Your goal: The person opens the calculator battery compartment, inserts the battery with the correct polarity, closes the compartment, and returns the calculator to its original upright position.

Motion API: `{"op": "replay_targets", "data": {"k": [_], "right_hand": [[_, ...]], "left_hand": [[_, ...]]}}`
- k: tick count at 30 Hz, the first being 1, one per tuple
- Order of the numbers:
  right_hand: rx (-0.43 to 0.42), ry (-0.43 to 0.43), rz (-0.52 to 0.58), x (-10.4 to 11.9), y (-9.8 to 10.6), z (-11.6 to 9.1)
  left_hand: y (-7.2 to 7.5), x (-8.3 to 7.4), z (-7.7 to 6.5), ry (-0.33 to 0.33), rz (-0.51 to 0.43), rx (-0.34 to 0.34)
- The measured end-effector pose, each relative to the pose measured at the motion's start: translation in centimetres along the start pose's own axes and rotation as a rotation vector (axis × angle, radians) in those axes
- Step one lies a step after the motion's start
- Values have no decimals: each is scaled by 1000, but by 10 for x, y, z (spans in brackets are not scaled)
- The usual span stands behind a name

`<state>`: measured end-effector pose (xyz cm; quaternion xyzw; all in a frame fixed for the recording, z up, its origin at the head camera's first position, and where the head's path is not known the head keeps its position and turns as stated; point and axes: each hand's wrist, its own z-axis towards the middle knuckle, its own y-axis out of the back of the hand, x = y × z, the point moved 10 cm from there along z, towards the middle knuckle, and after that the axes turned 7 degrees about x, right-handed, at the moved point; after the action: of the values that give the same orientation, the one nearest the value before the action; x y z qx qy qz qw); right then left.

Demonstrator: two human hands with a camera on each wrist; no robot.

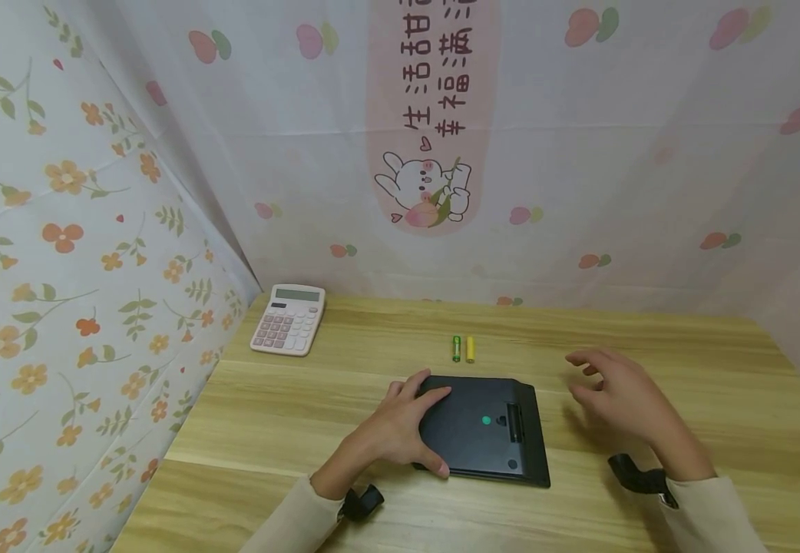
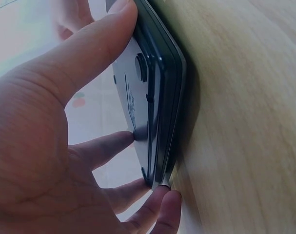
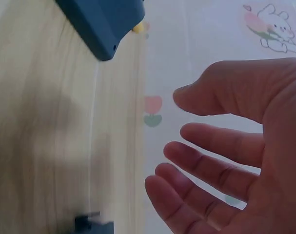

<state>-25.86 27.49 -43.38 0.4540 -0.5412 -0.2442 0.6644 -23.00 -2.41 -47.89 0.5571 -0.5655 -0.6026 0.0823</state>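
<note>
A black calculator (image 1: 469,430) lies back side up on the table, with a green round sticker (image 1: 486,420) and a narrow dark recess (image 1: 514,422) toward its right end. My left hand (image 1: 403,426) grips its left part. In the left wrist view, the thumb (image 2: 96,44) presses the near edge, while one finger touches the back and others reach round the side. To the right, apart from the calculator, my right hand (image 1: 617,392) hovers with loosely bent fingers and holds nothing. Beyond the calculator, a green battery (image 1: 457,349) and a yellow battery (image 1: 471,349) lie side by side.
A white calculator (image 1: 288,320) lies face up at the table's back left corner. Patterned cloth (image 1: 545,153) hangs behind the wooden table (image 1: 289,415), and a flowered cloth (image 1: 61,307) hangs along its left side. Each wrist wears a black strap mount (image 1: 361,503).
</note>
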Motion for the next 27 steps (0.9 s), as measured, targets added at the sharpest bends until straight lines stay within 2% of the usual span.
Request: {"op": "replay_targets", "data": {"k": [7, 13, 19, 23, 27], "right_hand": [[30, 29, 88, 7, -3, 22], [69, 81, 161, 18, -8, 42], [153, 118, 258, 25, -18, 62], [213, 110, 343, 27, -25, 76], [268, 95, 457, 28, -32, 90]], "left_hand": [[-2, 2, 1, 29, 2, 3], [-3, 1, 1, 25, -13, -7], [-2, 1, 0, 12, -29, -7], [-2, 3, 1, -17, -30, -19], [-3, 4, 2, -15, -29, -18]]}}
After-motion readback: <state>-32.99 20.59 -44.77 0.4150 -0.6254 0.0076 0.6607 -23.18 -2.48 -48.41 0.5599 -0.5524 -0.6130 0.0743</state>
